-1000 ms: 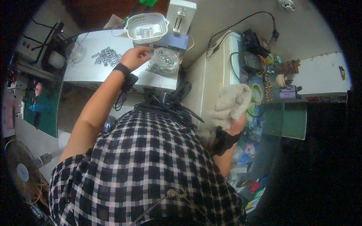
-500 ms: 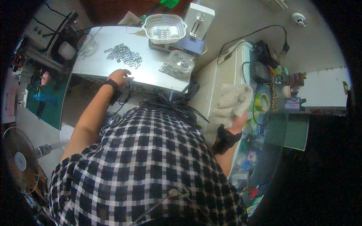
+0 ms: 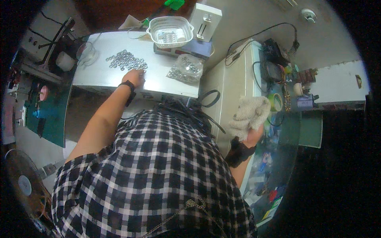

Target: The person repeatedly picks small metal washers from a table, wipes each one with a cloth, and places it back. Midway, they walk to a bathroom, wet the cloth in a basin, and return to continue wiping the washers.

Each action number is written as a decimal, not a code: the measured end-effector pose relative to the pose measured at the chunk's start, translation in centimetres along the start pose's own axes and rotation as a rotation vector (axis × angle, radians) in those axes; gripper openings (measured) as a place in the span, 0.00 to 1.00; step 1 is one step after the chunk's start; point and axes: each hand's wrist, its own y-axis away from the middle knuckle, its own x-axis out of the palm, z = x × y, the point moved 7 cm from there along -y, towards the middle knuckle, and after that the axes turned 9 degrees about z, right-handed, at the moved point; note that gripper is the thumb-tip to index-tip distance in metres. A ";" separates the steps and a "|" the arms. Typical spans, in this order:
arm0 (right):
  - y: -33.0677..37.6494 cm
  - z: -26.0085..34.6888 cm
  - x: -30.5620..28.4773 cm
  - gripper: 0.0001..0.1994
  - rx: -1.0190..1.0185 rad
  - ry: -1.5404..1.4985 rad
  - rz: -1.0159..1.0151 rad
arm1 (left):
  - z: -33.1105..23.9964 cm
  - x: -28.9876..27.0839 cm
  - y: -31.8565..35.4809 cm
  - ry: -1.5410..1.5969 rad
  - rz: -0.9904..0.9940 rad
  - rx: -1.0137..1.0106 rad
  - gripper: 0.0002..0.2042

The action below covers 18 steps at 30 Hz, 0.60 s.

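Observation:
Small metal nuts lie in a loose heap on a white table. My left hand reaches to the heap's near right edge, its fingers drawn together and pointing down at the outermost nuts. What sits between those fingertips is too small to make out. Off to the right, my right hand is closed around a bunched, pale grey-beige cloth, which hides most of the fingers. The cloth is over the edge between a cream cabinet top and a glass counter.
A clear bag of nuts lies right of the heap. Behind it, a white basket rests on a grey-purple box beside a white device. A clear cup stands at the left. Yellow-green tape and cables lie right.
My left hand has moved right and forward to the nuts, and its fingers have drawn together. My right hand has shifted slightly right and nearer with the cloth.

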 end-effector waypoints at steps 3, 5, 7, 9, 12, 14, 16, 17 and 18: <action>1.0 0.4 -1.1 0.17 -0.101 0.132 -0.158 | 0.5 0.3 -0.6 0.000 0.000 -0.051 0.15; 1.1 1.2 -1.7 0.19 -0.165 0.295 -0.184 | 0.7 0.5 -0.9 0.004 0.004 -0.040 0.13; 1.0 -0.3 -2.4 0.19 -0.088 -0.309 -0.096 | 0.9 0.5 -1.0 0.012 -0.004 -0.031 0.11; 1.3 -1.1 -3.2 0.19 -0.055 -0.579 -0.075 | 1.1 0.4 -0.9 0.030 -0.023 -0.028 0.10; 1.2 -0.7 -4.4 0.19 -0.095 -0.231 -0.104 | 1.1 0.3 -0.8 -0.057 -0.036 -0.024 0.10; 0.5 0.3 -3.3 0.20 -0.144 0.334 -0.040 | 1.1 0.4 -0.9 -0.031 -0.038 -0.021 0.10; -0.3 0.1 -1.8 0.21 -0.113 0.320 0.058 | 1.1 0.1 -0.8 -0.009 -0.055 -0.018 0.10; -0.5 0.1 -0.9 0.21 -0.097 0.318 0.105 | 0.9 -0.1 -0.7 0.005 -0.064 -0.015 0.10; -0.5 0.1 -0.6 0.20 -0.103 0.297 0.069 | 0.5 -0.5 -0.5 0.017 -0.081 0.001 0.10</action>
